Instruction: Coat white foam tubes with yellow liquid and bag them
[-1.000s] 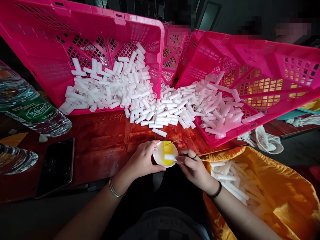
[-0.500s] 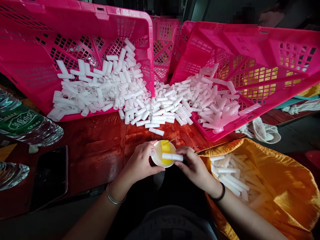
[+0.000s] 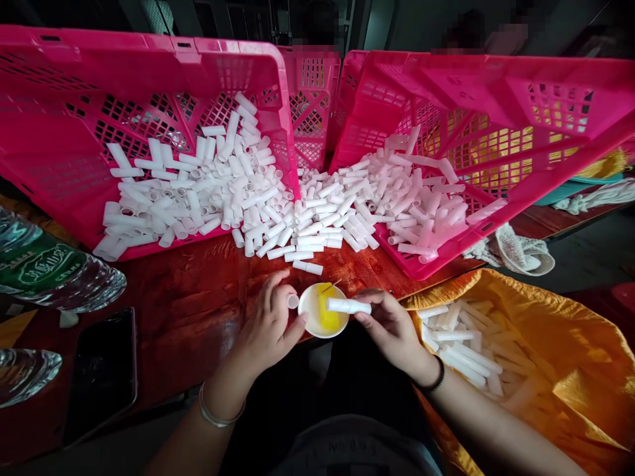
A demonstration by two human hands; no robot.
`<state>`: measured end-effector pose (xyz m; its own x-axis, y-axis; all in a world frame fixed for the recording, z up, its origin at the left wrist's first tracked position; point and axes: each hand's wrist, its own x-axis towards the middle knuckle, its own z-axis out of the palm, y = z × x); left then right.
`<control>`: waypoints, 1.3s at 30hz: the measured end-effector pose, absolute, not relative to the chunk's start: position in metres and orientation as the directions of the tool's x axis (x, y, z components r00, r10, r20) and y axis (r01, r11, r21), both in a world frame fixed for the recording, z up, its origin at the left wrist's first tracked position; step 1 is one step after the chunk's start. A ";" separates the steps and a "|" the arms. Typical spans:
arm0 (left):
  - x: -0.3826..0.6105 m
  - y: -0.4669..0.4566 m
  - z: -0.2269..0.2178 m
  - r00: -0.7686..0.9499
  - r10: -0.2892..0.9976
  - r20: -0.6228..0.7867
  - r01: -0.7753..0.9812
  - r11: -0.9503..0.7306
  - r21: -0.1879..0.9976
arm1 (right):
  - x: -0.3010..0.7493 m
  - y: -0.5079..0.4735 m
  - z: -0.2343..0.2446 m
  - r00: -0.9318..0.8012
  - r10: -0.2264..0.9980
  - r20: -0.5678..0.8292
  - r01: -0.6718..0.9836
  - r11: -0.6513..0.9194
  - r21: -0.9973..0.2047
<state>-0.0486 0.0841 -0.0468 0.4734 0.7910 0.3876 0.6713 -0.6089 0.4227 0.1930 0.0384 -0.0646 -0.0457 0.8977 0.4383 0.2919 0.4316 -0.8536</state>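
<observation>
Head view: the right hand [image 3: 391,327] holds a white tube [image 3: 348,306] level, pinched between thumb and fingers [image 3: 364,295], with its free end over a small white cup [image 3: 322,312] that holds yellow paste. The left hand [image 3: 268,330] grips a short white tube piece [image 3: 293,301] between thumb and forefinger, just beside the cup's left rim. A thin stick [image 3: 331,286] leans in the cup. The cup sits at the near edge of a red-brown surface [image 3: 198,297].

At the back of the surface, 2 pink crates [image 3: 149,86] and [image 3: 476,99] are tipped toward the person; loose white tubes [image 3: 307,211] spill from both and meet in a heap between them. A third pink crate [image 3: 312,99] stands behind the gap.

On the left lie water bottles [image 3: 54,277] and a dark phone [image 3: 102,373]. On the right, an orange cloth bag [image 3: 560,357] holds longer white tubes [image 3: 461,350]; a white rag [image 3: 520,248] lies beyond it. The room behind is dark
</observation>
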 end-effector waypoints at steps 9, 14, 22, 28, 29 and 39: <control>-0.036 0.061 0.000 0.644 0.615 0.454 0.645 -0.756 0.110 | 0.181 0.029 -0.004 -0.150 0.978 0.142 0.138 0.163 -0.977; -0.020 0.034 0.007 0.627 0.722 0.292 0.576 -0.682 0.450 | 0.182 0.014 0.008 -0.193 0.878 0.438 0.454 0.475 -0.753; 0.014 -0.012 -0.025 0.653 0.746 0.128 0.373 -0.465 0.803 | 0.166 -0.022 -0.006 -0.061 0.922 0.382 0.665 0.323 -0.673; -0.008 0.019 -0.033 0.623 0.666 0.410 0.513 -0.744 0.428 | 0.263 -0.053 -0.022 0.287 0.888 0.359 0.782 -0.001 -0.624; -0.019 0.030 -0.036 0.567 0.708 0.422 0.578 -0.706 0.408 | 0.285 -0.054 -0.024 0.330 0.890 0.313 0.831 -0.117 -0.544; -0.076 0.172 -0.049 0.286 0.872 0.397 0.781 -0.452 0.431 | 0.202 0.123 -0.024 -0.315 0.915 0.253 0.688 0.403 -0.604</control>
